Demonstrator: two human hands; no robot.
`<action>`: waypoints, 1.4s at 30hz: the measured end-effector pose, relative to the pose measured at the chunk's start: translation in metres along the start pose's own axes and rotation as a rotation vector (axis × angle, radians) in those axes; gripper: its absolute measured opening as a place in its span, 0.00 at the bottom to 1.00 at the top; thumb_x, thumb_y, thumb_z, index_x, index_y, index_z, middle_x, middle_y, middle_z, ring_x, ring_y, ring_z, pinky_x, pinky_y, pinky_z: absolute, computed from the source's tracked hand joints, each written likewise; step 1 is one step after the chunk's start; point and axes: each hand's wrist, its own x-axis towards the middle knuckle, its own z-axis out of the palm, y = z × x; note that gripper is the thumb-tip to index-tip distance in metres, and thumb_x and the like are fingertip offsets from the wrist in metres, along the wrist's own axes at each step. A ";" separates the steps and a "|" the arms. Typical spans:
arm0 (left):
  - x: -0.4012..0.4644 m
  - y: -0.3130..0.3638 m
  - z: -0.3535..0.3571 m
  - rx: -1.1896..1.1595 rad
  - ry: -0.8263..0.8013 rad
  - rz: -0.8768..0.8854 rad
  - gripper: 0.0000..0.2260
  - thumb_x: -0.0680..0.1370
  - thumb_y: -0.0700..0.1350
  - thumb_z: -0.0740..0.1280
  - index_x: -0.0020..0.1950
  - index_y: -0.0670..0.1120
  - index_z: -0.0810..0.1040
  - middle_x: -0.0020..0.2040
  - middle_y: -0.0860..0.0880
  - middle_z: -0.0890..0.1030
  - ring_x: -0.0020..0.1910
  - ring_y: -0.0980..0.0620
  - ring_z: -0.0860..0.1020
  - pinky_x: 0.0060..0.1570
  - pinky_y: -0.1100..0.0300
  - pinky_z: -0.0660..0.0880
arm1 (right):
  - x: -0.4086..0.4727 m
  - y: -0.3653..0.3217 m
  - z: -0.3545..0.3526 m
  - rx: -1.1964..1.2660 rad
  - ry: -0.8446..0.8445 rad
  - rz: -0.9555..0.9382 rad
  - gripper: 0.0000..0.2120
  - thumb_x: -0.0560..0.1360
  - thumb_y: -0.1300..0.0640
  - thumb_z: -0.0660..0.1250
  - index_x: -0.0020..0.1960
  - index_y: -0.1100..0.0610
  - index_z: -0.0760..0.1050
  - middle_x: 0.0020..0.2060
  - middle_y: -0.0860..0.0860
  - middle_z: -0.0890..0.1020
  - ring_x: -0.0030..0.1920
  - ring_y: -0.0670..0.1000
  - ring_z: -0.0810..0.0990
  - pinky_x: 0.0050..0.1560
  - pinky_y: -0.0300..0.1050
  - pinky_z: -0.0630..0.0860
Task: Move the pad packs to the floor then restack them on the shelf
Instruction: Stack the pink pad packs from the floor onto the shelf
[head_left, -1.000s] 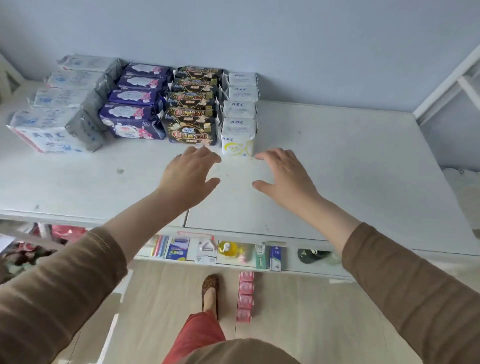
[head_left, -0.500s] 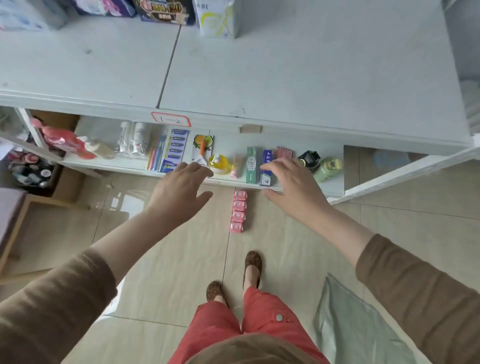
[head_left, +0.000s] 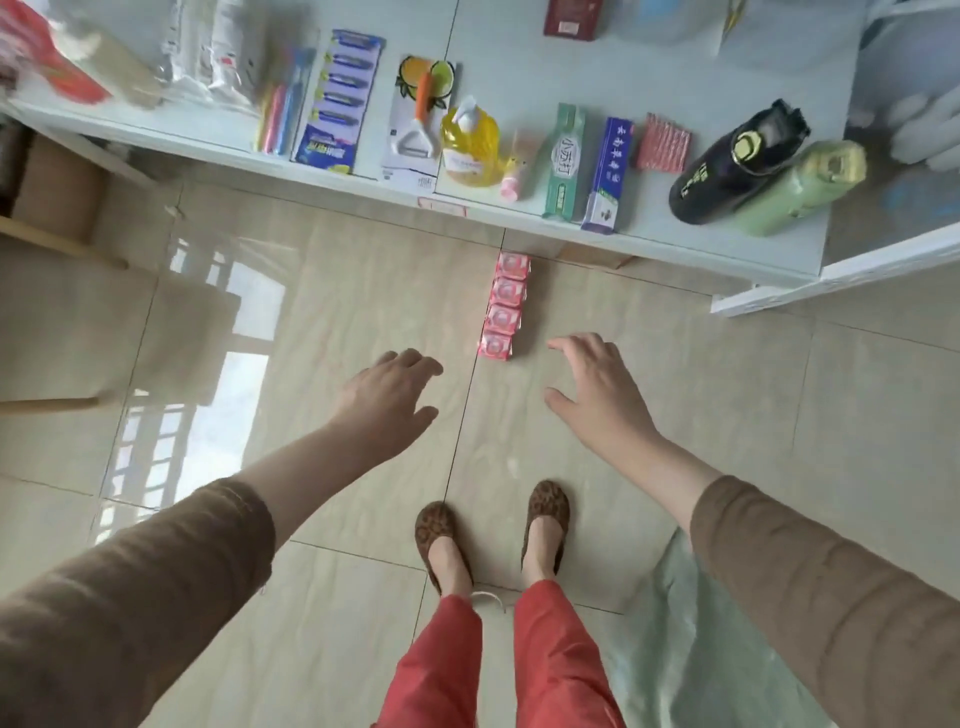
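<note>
Four pink pad packs (head_left: 503, 306) counted, lined end to end in a row on the floor (head_left: 322, 312) along a tile seam, far end just short of the low shelf (head_left: 519, 208), near end lying between the two hands. Found the left hand (head_left: 387, 400) to the left of the nearest pack and the right hand (head_left: 597, 395) to its right, neither touching it. Saw the fingers of both loose and spread, slightly bent, gripping nothing.

Noted slippers (head_left: 441, 540) further back on the same tiles, well apart from the row, and a pale green cloth (head_left: 665, 649) by the right sleeve. Noted also a yellow bottle (head_left: 470, 143) and two flasks (head_left: 737, 161) lying on the low shelf (none of them part of the job).

Took the floor half as done for these four, the restacking not yet begun.

Judged the packs light and soft: thin glossy wrap over padding, likely to give under a squeeze and to slide a little on smooth tile. Judged nothing breakable in them, apart from a wrap prone to crumpling or tearing if pinched hard at a corner. Thought it best to take hold across the long sides, fingers on one flank and thumb on the other, or else to press the whole row together from both ends and lift it as one block. Reckoned the second way riskier, for fear of buckling in the middle and dropping a pack. Could not tell joined from merely touching.
</note>
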 end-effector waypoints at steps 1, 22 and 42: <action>0.013 -0.007 0.022 -0.002 -0.014 -0.010 0.22 0.78 0.52 0.65 0.71 0.53 0.67 0.65 0.54 0.72 0.65 0.52 0.69 0.58 0.54 0.72 | 0.010 0.012 0.024 0.001 -0.017 0.012 0.24 0.73 0.56 0.68 0.68 0.54 0.69 0.60 0.53 0.73 0.60 0.56 0.70 0.60 0.48 0.69; 0.349 -0.075 0.273 0.018 0.139 0.064 0.26 0.78 0.40 0.64 0.75 0.50 0.64 0.70 0.48 0.68 0.68 0.45 0.66 0.60 0.48 0.72 | 0.217 0.169 0.349 -0.341 0.084 -0.058 0.25 0.71 0.58 0.69 0.67 0.52 0.69 0.60 0.53 0.70 0.57 0.56 0.70 0.52 0.50 0.74; 0.266 -0.061 0.304 -0.081 0.066 -0.114 0.26 0.72 0.47 0.74 0.64 0.47 0.65 0.57 0.45 0.73 0.58 0.43 0.71 0.48 0.48 0.73 | 0.114 0.210 0.303 0.236 0.030 0.148 0.22 0.69 0.55 0.71 0.59 0.51 0.65 0.51 0.48 0.76 0.50 0.51 0.76 0.42 0.48 0.74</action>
